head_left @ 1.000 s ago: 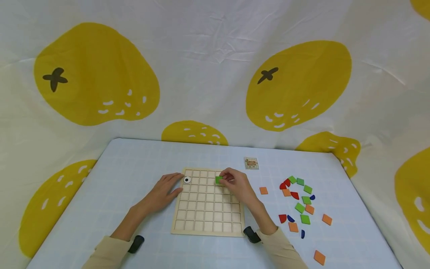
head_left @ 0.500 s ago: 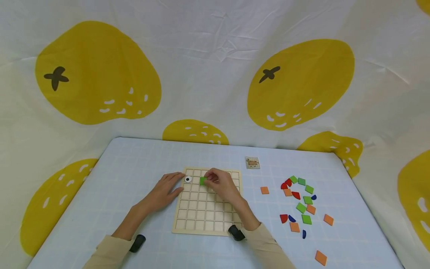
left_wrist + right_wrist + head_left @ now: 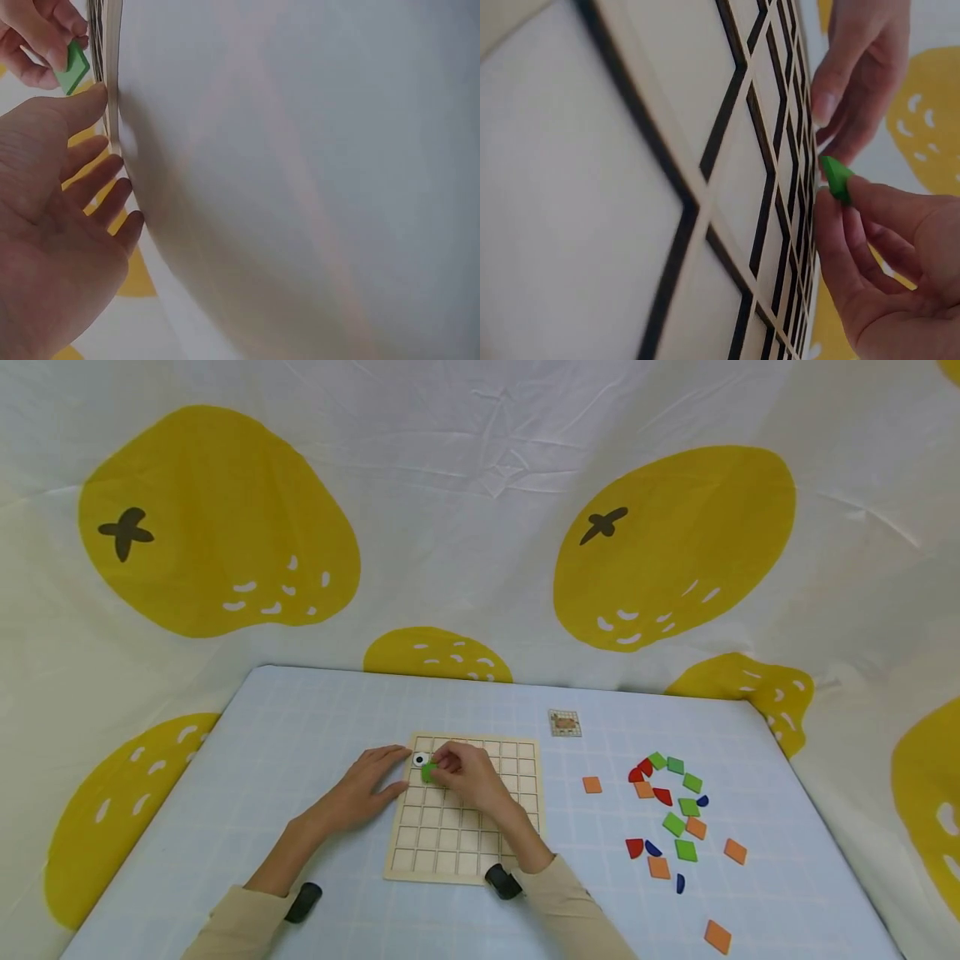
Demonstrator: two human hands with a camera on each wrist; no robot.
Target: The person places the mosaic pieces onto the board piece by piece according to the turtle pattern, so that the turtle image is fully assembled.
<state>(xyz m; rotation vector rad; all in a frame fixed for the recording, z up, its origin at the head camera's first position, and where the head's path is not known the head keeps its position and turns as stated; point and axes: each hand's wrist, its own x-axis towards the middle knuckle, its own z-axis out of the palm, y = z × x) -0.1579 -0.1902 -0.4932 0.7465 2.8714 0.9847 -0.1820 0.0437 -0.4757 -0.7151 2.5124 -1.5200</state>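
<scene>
A green square tile is pinched between the thumb and fingers of my right hand, over the upper left cells of a wooden grid board. In the right wrist view the green tile is tilted at the fingertips, close to the board's surface. Just above it in the head view, a white round eye piece with a black dot lies in a cell near the top left corner. My left hand rests at the board's left edge, fingers extended and thumb touching the rim; the left wrist view shows nothing in its palm.
Right of the board lie loose green tiles, orange tiles, red quarter-round pieces and blue half-round pieces. A small picture card lies beyond the board's upper right corner. A lemon-patterned cloth hangs behind the table.
My right hand has carried the green tile leftward across the board, from its upper right part to beside the eye piece. The left hand has stayed at the left edge.
</scene>
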